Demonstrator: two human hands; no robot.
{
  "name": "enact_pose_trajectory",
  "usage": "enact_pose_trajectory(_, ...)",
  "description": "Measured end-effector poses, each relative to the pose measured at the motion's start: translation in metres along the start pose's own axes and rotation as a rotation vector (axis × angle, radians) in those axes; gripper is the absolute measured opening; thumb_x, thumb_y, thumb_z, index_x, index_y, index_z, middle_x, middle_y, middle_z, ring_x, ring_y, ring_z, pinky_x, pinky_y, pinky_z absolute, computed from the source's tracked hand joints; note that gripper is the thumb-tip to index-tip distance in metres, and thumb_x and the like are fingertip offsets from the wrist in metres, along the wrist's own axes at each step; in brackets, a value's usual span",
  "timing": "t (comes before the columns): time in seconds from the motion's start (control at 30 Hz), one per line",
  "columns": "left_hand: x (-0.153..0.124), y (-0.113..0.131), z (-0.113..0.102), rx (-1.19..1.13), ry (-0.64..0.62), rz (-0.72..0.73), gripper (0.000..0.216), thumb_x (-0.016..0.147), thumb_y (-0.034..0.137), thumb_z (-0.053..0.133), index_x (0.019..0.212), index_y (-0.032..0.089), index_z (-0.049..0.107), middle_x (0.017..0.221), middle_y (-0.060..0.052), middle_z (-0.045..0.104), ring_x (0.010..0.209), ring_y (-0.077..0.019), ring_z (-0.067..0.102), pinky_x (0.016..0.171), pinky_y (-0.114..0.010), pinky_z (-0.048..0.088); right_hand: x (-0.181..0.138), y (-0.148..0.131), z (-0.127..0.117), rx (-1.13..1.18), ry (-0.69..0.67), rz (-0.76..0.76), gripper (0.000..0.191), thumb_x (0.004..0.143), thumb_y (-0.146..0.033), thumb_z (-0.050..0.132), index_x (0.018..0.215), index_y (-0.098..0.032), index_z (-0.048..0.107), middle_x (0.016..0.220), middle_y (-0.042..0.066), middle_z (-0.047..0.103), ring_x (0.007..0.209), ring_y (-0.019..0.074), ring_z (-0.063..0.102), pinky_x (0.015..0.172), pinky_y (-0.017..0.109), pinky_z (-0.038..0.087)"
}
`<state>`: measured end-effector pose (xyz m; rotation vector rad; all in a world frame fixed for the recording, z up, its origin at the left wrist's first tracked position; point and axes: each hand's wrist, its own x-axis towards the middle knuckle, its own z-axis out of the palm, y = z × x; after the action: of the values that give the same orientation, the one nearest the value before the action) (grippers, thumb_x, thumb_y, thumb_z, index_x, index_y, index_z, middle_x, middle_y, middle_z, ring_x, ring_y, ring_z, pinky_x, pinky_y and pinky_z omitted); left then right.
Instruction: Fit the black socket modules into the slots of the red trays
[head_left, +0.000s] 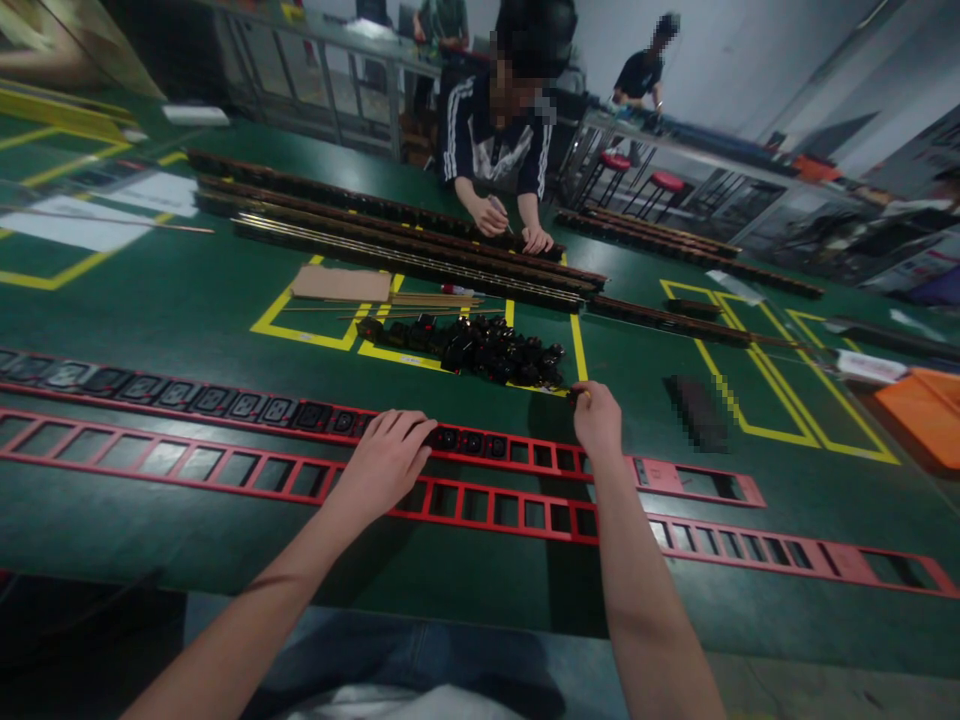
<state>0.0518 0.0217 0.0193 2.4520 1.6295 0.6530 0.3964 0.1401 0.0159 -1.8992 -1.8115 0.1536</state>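
Note:
Two long red slotted frames lie across the green table in front of me. The far red frame (pixel 675 475) holds a row of black sockets (pixel 247 405) along its left part. My left hand (pixel 386 455) rests flat on that frame, fingers stretched over the last fitted sockets. The near red frame (pixel 487 505) has bare slots. My right hand (pixel 598 418) reaches past the frames toward a pile of loose black sockets (pixel 480 352), its fingers curled around a small dark piece at the pile's right end.
Long dark strips (pixel 405 255) lie further back, where a person in a dark striped top (pixel 495 140) works with both hands. Cardboard (pixel 341 284) and thin rods lie near the pile. An orange tray (pixel 926 410) sits at far right. Yellow tape marks boxes.

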Motion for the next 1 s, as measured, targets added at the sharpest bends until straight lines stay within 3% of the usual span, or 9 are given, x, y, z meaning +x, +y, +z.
enact_pose_trajectory(0.17,0.000,0.001,-0.001,-0.006,0.000,-0.003,0.034,0.097,0.021,0.048,0.129,0.019,0.059,0.125,-0.012,0.062,0.116,-0.0285,0.054,0.104,-0.051,0.045,-0.001,0.001,0.002,0.005,0.016,0.000,0.046,0.074,-0.006,0.043,0.114,-0.015,0.064,0.118,0.014,0.062,0.111,0.0263,0.059,0.100,0.040,0.047)
enact_pose_trajectory(0.33,0.000,0.002,-0.002,0.003,-0.015,-0.008,0.034,0.097,0.020,0.048,0.129,0.018,0.058,0.125,-0.011,0.061,0.116,-0.0284,0.054,0.103,-0.050,0.045,-0.006,-0.004,-0.001,-0.043,0.004,0.076,0.041,0.078,-0.014,0.049,0.118,-0.017,0.062,0.120,0.013,0.061,0.105,0.0272,0.060,0.091,0.039,0.049)
enact_pose_trajectory(0.6,0.000,0.001,-0.002,0.018,-0.018,-0.008,0.033,0.098,0.021,0.048,0.129,0.018,0.058,0.126,-0.011,0.060,0.116,-0.0289,0.053,0.104,-0.049,0.044,-0.009,-0.008,-0.005,-0.114,0.056,0.333,0.032,0.085,-0.031,0.055,0.113,-0.017,0.058,0.116,0.014,0.061,0.103,0.0292,0.060,0.085,0.040,0.047)
enact_pose_trajectory(0.8,0.000,0.001,-0.002,0.016,-0.016,-0.008,0.033,0.098,0.021,0.047,0.129,0.019,0.058,0.126,-0.011,0.061,0.116,-0.0292,0.053,0.103,-0.050,0.045,-0.009,-0.003,-0.006,-0.097,0.032,0.350,0.037,0.090,-0.042,0.051,0.114,-0.016,0.062,0.114,0.017,0.063,0.103,0.0309,0.061,0.087,0.043,0.047)
enact_pose_trajectory(1.0,0.000,0.001,-0.002,0.003,0.001,-0.005,0.034,0.097,0.021,0.047,0.128,0.021,0.059,0.124,-0.011,0.061,0.115,-0.0289,0.054,0.103,-0.050,0.045,-0.009,-0.002,-0.006,-0.104,0.018,0.318,0.041,0.086,-0.049,0.059,0.111,-0.016,0.063,0.112,0.017,0.064,0.102,0.0308,0.061,0.086,0.043,0.049)
